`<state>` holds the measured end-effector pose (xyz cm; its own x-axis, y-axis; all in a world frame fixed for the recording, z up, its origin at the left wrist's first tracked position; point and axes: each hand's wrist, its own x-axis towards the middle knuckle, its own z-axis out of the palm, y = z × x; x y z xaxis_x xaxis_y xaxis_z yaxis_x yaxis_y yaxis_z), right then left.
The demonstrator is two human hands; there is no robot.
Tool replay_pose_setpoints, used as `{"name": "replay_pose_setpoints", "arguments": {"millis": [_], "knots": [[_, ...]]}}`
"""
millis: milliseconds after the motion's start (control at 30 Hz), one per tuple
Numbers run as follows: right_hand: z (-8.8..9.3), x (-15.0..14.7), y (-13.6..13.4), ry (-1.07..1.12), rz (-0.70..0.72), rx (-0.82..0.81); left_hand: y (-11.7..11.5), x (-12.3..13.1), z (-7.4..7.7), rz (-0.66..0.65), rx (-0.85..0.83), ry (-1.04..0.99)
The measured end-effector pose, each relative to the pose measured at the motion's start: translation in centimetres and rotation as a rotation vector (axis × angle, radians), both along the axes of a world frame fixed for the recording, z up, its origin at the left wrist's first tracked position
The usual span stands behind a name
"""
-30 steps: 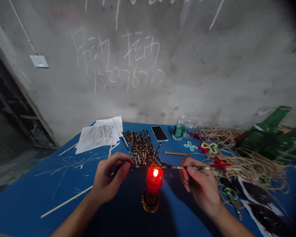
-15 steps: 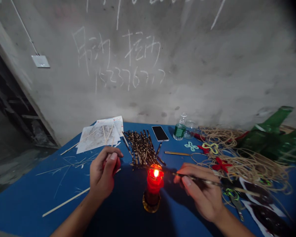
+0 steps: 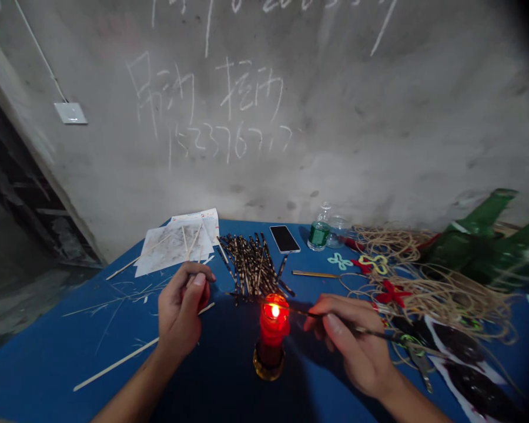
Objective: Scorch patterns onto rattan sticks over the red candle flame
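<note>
My right hand point(image 3: 352, 338) pinches a thin wooden stick with dark scorched bands point(image 3: 370, 333). The stick crosses leftward over the flame of a lit red candle point(image 3: 273, 330), which stands on an amber glass base point(image 3: 268, 363). Left of the candle, my left hand point(image 3: 184, 311) is closed, thumb against curled fingers; whatever it may hold is hidden. Behind the candle lies a pile of dark-banded sticks point(image 3: 251, 264). A plain pale stick point(image 3: 114, 365) lies on the blue table beneath my left wrist.
Stained paper sheets point(image 3: 170, 247) with pale sticks lie back left. A phone point(image 3: 284, 239), a green-labelled bottle point(image 3: 320, 232) and a glass jar point(image 3: 337, 232) stand or lie near the wall. On the right are tangled cord point(image 3: 458, 296), pliers point(image 3: 421, 364) and green bottles point(image 3: 476, 235).
The banded stick's outer end beyond my right hand has swung and dipped slightly while its span stays over the flame. My left hand has barely moved. The whole view has shifted slightly.
</note>
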<state>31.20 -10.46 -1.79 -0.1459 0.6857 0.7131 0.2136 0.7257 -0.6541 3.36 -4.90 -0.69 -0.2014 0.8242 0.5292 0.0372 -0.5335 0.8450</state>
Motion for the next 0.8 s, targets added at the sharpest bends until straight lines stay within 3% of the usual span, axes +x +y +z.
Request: {"name": "replay_pose_setpoints", "arguments": {"millis": [200,800], "knots": [[-0.60,0.00,-0.14,0.057,0.032,-0.205,0.10,-0.01,0.09,-0.005,-0.003,0.002],[-0.70,-0.28,-0.13,0.083,0.072,-0.175,0.01,-0.08,0.36,-0.019,-0.011,-0.036]]}}
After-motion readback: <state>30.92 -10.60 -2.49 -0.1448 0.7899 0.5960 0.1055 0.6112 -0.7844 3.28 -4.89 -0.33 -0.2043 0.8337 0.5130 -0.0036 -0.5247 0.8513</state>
